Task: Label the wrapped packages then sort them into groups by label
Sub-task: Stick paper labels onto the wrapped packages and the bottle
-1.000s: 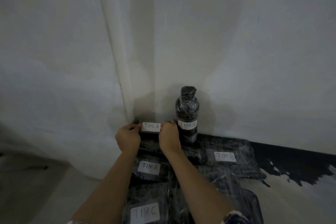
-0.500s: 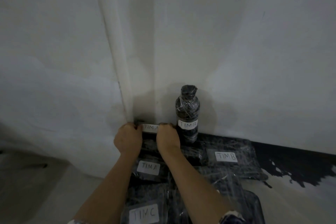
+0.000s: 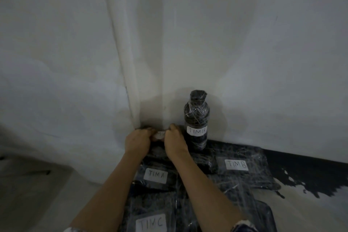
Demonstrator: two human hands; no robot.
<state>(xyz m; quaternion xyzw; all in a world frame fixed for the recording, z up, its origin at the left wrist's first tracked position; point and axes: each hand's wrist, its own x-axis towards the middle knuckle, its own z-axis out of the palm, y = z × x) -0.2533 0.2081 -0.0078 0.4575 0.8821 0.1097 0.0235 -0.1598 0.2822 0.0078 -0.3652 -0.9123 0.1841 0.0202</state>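
A: Grip?
B: Both hands are curled. A white label [image 3: 159,134] is pinched at its ends, left hand [image 3: 138,140] on one side and right hand [image 3: 175,141] on the other. It's pressed onto a dark pkg [image 3: 157,146] tucked into the wall corner. Most of the writing is covered, so the group can't be read.

A: Where's that vs. the rest?
B: Just beside the bottle [image 3: 196,117], which is stood upright to its right, wrapped and marked TIM B. Nearer the camera, flat pkgs are laid out: TIM A pkg [image 3: 155,175] between the forearms, TIM B pkg [image 3: 237,165] to the right, TIM C pkg [image 3: 151,222] at the bottom edge.

A: Progress?
B: Labelling is judged nearly done. Every pkg w/ a visible face is marked, and this one is being stuck down. Sorting looks partly done: B items are set close together on the right, A on the left, C nearest. The groups aren't cleanly separated yet, since the pkgs touch or overlap.

A: Surface, room?
B: Everything is set on a pale floor [image 3: 56,203] against a white plastered wall [image 3: 263,43]. A pipe or trim strip [image 3: 122,62] is run down by the corner. A ragged black painted band [image 3: 310,175] is seen along the wall base on the right. The light is dim.
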